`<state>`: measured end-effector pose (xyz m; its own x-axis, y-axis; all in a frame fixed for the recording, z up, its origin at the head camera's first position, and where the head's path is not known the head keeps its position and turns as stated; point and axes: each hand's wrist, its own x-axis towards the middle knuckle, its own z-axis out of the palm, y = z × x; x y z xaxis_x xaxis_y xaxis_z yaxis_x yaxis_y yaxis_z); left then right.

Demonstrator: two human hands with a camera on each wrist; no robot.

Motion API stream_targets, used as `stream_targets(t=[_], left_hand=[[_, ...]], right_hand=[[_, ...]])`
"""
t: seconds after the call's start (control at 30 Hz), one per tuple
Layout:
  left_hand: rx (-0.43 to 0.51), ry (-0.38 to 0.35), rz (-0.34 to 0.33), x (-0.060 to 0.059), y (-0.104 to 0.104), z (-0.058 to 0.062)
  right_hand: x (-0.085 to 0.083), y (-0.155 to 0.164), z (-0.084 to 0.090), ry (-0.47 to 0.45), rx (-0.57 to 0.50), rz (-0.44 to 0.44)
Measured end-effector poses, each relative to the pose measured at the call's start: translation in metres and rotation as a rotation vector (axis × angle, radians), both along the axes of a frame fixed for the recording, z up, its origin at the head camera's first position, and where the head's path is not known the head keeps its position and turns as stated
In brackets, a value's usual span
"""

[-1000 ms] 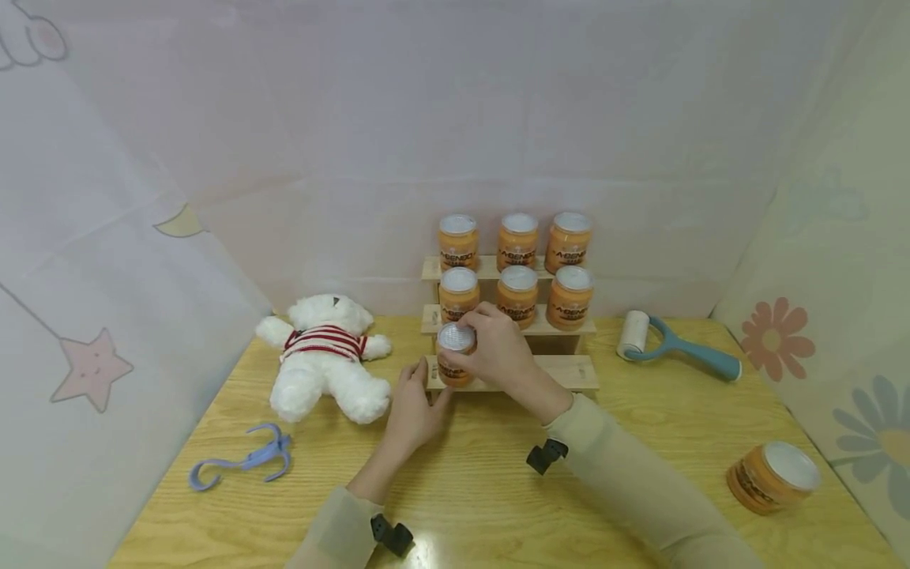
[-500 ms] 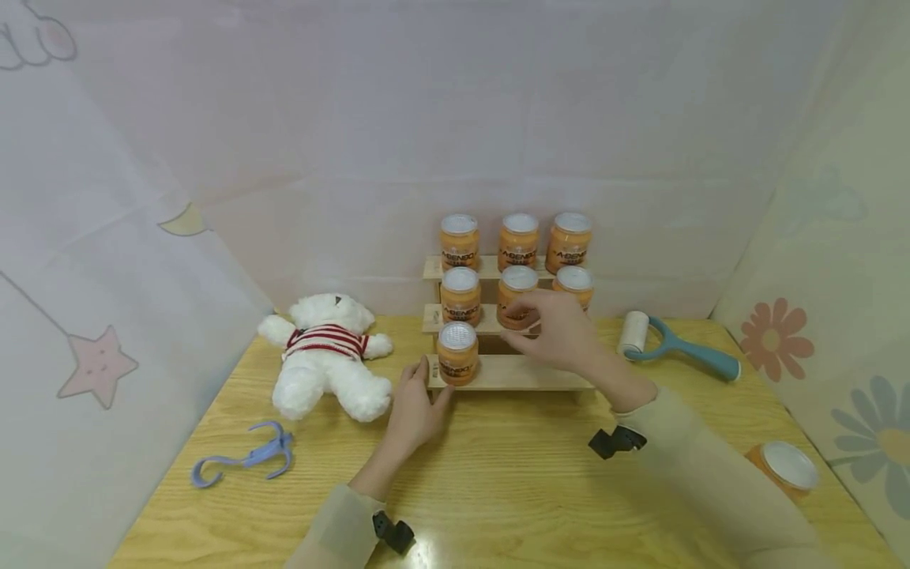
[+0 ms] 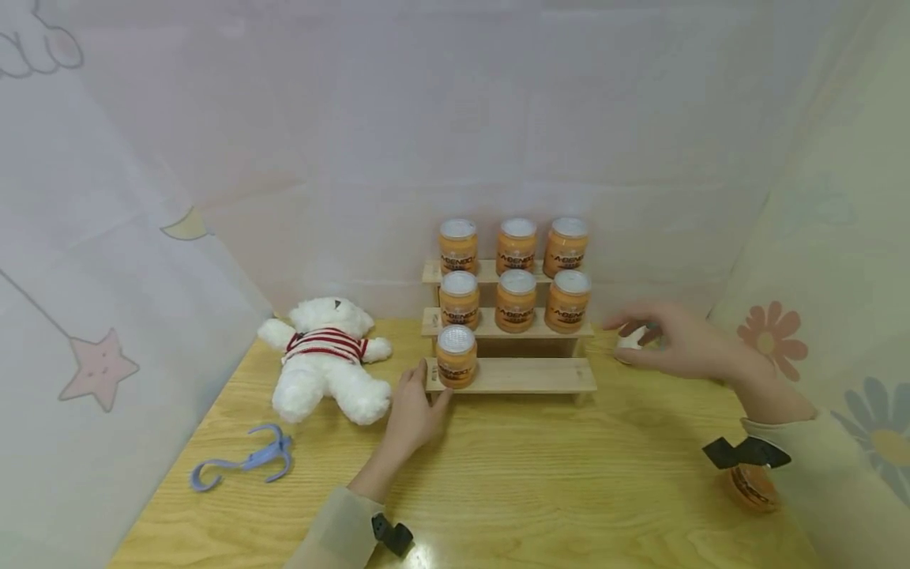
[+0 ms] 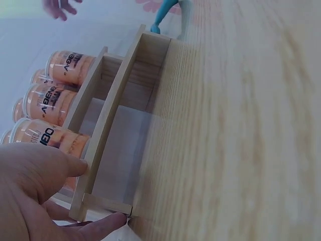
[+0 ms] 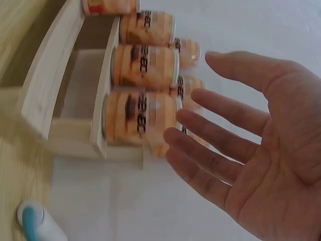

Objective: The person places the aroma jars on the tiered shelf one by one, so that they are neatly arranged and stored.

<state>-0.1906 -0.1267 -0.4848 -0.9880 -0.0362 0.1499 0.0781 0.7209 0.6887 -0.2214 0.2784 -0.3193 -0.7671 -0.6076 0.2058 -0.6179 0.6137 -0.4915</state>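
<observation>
A three-step wooden display shelf (image 3: 533,376) stands at the back of the table. On its lowest step, at the left end, sits one orange jar (image 3: 456,358) with a clear lid. The upper two steps each carry three such jars, among them a middle-row jar (image 3: 515,303). My left hand (image 3: 415,411) grips the shelf's front left corner, thumb on the plank's edge and fingers around the leg in the left wrist view. Right of the shelf, my right hand (image 3: 686,344) is in the air with nothing in it, fingers spread in the right wrist view.
A lint roller (image 3: 629,345) lies behind my right hand, mostly covered by it. Another orange jar (image 3: 752,487) at the right is partly hidden under my sleeve. A white teddy bear (image 3: 327,359) and a blue-purple hook-shaped plastic piece (image 3: 263,456) lie at the left.
My right hand has let go of the jar on the lowest step and moved right, past the shelf's end. My left hand has stayed at the shelf's corner.
</observation>
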Motion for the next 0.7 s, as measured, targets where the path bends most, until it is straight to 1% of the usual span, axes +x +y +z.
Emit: stream_targets(t=[0.1, 0.2, 0.3, 0.4, 0.5, 0.57, 0.67, 0.7], left_hand=[[-0.004, -0.009, 0.001, 0.0, 0.0, -0.001], [-0.013, -0.008, 0.005, -0.001, -0.001, -0.002], [-0.021, -0.007, 0.008, -0.002, -0.002, -0.001], [-0.026, 0.0, 0.006, -0.001, -0.002, -0.001], [-0.029, 0.015, 0.0, -0.001, -0.002, -0.002], [-0.027, 0.02, -0.001, -0.001, -0.002, -0.002], [-0.02, 0.02, -0.001, -0.001, -0.001, -0.002], [-0.015, 0.019, 0.001, 0.0, -0.001, -0.002]], right_hand=[[0.011, 0.023, 0.0, 0.017, 0.043, -0.005], [0.021, 0.044, -0.001, 0.065, 0.087, -0.003], [0.029, 0.063, -0.004, 0.106, 0.11, 0.03], [0.034, 0.079, -0.01, 0.111, 0.115, 0.065], [0.038, 0.096, -0.018, 0.082, 0.121, 0.064], [0.04, 0.108, -0.025, 0.036, 0.137, 0.044], [0.042, 0.128, -0.035, -0.064, 0.16, 0.02], [0.043, 0.134, -0.037, -0.113, 0.165, 0.007]])
